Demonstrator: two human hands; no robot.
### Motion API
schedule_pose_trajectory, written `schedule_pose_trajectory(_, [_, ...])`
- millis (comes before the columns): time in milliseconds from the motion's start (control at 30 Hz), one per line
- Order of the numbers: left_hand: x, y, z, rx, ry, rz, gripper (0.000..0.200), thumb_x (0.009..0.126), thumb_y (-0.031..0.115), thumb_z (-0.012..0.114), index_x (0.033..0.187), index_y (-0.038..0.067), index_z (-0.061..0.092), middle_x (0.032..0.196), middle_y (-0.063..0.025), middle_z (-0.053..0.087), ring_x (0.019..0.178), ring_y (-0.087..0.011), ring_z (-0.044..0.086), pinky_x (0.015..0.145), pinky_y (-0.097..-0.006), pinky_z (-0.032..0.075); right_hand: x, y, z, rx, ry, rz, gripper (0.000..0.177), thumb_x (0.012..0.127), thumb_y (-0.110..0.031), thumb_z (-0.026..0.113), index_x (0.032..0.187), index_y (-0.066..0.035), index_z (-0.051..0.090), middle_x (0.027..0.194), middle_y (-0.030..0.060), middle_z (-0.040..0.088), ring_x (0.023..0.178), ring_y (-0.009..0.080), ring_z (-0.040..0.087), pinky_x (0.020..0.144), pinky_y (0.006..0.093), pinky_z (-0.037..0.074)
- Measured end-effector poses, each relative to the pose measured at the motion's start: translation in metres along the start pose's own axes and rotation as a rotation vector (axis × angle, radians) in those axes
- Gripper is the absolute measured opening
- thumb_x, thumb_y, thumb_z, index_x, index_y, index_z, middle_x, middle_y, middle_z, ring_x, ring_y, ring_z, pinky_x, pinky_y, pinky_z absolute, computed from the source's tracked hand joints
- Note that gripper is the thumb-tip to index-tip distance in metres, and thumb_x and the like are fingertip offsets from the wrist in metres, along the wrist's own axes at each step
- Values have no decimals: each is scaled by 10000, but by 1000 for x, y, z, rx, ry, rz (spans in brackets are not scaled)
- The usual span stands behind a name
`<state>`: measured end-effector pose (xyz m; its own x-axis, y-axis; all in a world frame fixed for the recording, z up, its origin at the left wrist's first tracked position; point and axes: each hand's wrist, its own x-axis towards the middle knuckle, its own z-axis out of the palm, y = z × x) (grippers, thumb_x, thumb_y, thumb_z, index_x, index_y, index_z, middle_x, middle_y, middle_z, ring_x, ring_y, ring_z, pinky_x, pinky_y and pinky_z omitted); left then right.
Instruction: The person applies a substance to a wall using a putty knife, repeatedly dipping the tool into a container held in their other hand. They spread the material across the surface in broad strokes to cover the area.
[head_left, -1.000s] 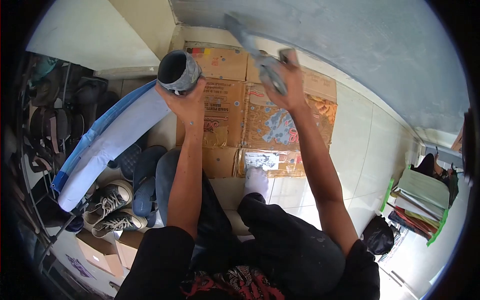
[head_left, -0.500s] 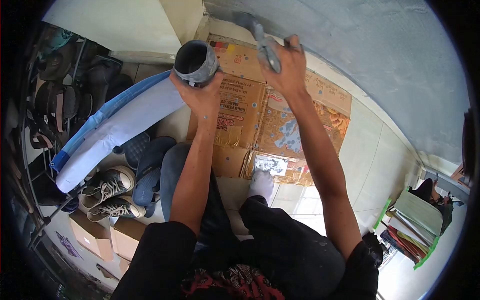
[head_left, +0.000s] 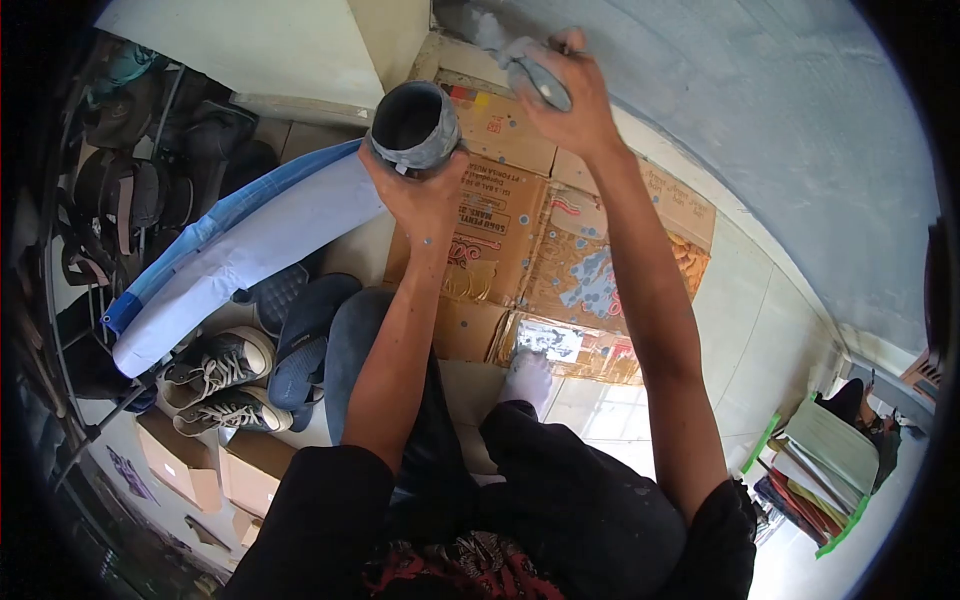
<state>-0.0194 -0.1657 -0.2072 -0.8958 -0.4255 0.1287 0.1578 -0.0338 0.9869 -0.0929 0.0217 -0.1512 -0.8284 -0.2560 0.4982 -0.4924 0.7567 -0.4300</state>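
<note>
My left hand (head_left: 418, 200) is wrapped round a grey-smeared cup (head_left: 416, 125), its dark opening facing up toward me. My right hand (head_left: 575, 95) grips the handle of a grey-coated brush (head_left: 535, 75). The brush's tip, blurred, is at the lower part of the grey wall (head_left: 760, 120), near the corner; whether it touches the wall I cannot tell. Below both hands, flattened cardboard (head_left: 500, 215) with blue-grey spots lies on the floor.
Sneakers (head_left: 225, 365) and dark slippers (head_left: 300, 345) lie left of my leg, beside a shoe rack (head_left: 60, 330). A white and blue roll (head_left: 250, 250) slants toward my left hand. Open cardboard boxes (head_left: 250, 475) are at lower left, a green-edged rack (head_left: 825, 460) at right.
My right hand and the brush have moved up and slightly left along the wall. In view, the cup and my left hand sit a little further right.
</note>
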Motion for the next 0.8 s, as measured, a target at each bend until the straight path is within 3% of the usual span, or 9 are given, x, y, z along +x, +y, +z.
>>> schedule_pose_trajectory(233, [0, -2, 1, 45, -4, 35, 769, 664, 10, 846, 1313, -27, 435, 1214, -157, 548, 1132, -256, 572, 1019, -367, 457, -11, 14, -40, -152, -132, -28, 398, 804, -205, 749, 1200, -171, 731, 904, 150, 650, 1016, 344, 608, 872, 447, 507])
schedule_pose_trajectory(333, [1, 3, 1, 56, -11, 34, 769, 664, 2, 848, 1311, -26, 433, 1210, -159, 549, 1137, -259, 572, 1025, -372, 457, -4, 5, -68, -128, -158, 34, 447, 809, -206, 747, 1253, -171, 709, 996, 152, 647, 1022, 356, 620, 892, 443, 506])
schedule_pose_trajectory(400, [1, 2, 1, 49, -7, 25, 770, 663, -2, 849, 1310, -26, 432, 1208, -161, 551, 1139, -262, 573, 1028, -375, 458, 10, 0, -83, -77, -289, -13, 481, 820, -201, 740, 1296, -170, 689, 1036, 158, 637, 1000, 360, 627, 895, 441, 506])
schedule_pose_trajectory(633, [3, -4, 2, -41, 8, -6, 772, 664, -12, 852, 1309, -26, 430, 1216, -164, 553, 1140, -267, 579, 1023, -376, 474, 57, -17, -57, -222, -447, -151, 481, 790, -179, 755, 1268, -156, 713, 1030, 183, 635, 1006, 350, 636, 891, 446, 513])
schedule_pose_trajectory(700, [4, -3, 1, -40, 13, -12, 771, 664, -13, 852, 1309, -27, 430, 1219, -166, 552, 1142, -267, 577, 1020, -375, 475, 69, -24, -56, -282, -371, -269, 274, 914, -181, 631, 1145, -40, 678, 1011, 236, 718, 901, 392, 669, 864, 462, 538])
schedule_pose_trajectory(733, [4, -3, 1, -23, 12, -14, 772, 663, -13, 854, 1308, -28, 430, 1218, -167, 553, 1141, -267, 578, 1019, -377, 476, 74, -26, -60, -282, -373, -270, 274, 914, -181, 631, 1145, -40, 678, 1011, 236, 718, 901, 392, 669, 864, 462, 538])
schedule_pose_trajectory(800, [4, -3, 1, -11, 9, -17, 772, 663, -12, 855, 1308, -28, 430, 1217, -168, 554, 1139, -267, 578, 1019, -378, 476, 78, -28, -70, -298, -589, -107, 328, 844, -151, 674, 1164, -96, 717, 1016, 247, 697, 956, 428, 643, 904, 491, 512])
